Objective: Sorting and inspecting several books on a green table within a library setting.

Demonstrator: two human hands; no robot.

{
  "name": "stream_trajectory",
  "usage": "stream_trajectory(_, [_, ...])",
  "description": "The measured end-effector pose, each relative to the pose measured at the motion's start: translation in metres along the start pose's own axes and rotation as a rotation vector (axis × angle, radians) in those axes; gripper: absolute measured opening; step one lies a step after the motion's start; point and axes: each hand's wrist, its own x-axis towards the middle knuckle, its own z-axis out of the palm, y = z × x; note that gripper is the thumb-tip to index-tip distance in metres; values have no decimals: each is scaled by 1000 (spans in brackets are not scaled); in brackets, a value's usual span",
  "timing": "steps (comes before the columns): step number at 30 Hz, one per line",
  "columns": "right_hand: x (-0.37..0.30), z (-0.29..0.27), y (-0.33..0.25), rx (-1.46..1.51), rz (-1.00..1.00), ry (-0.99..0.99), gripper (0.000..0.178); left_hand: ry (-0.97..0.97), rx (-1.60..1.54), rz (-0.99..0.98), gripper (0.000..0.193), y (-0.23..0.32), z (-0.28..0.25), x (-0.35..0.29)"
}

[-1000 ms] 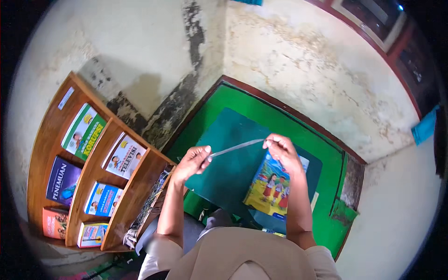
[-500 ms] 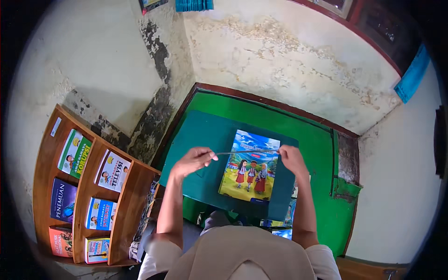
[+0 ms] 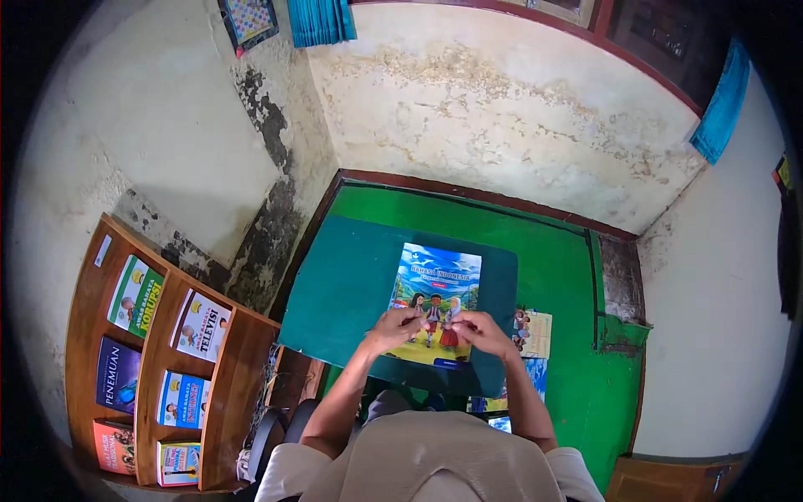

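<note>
A book [image 3: 436, 276] with a colourful cover of three children lies on the dark green table [image 3: 343, 284]. Over its lower part are both my hands, a short gap between them. My left hand [image 3: 395, 330], at the book's left edge, has its fingers pinched together. Thumb and fingers of my right hand [image 3: 483, 333] are likewise closed, near the book's right edge. What they pinch is too small to make out; the thin dark strip seen between them earlier cannot be made out now.
To the left stands a curved wooden rack [image 3: 222, 410] holding several books. More books and papers [image 3: 534, 333] show beyond the table's right edge, above the green floor [image 3: 569, 402]. Behind the table is a stained wall [image 3: 502, 117]; a wooden piece of furniture [image 3: 669, 481] is at lower right.
My hands have come closer together and down toward the book's lower half. The thin dark strip stretched between them no longer shows. The view has shifted slightly.
</note>
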Motion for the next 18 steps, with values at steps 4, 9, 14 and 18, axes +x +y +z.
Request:
stream_trajectory(4, [-18, -43, 7, -145, 164, -137, 7, -37, -1, -129, 17, -8, -7, -10])
stream_trajectory(9, [-27, -81, 21, -224, 145, -29, 10, -42, -333, -192, 16, -17, -19, -20])
stream_trajectory(14, [3, -73, -2, 9, 202, 214, 13, -51, -470, -40, 15, -32, -44, -12])
stream_trajectory(18, [49, -68, 35, -235, -28, 282, 20, 224, -185, 74, 16, -62, -54, 25])
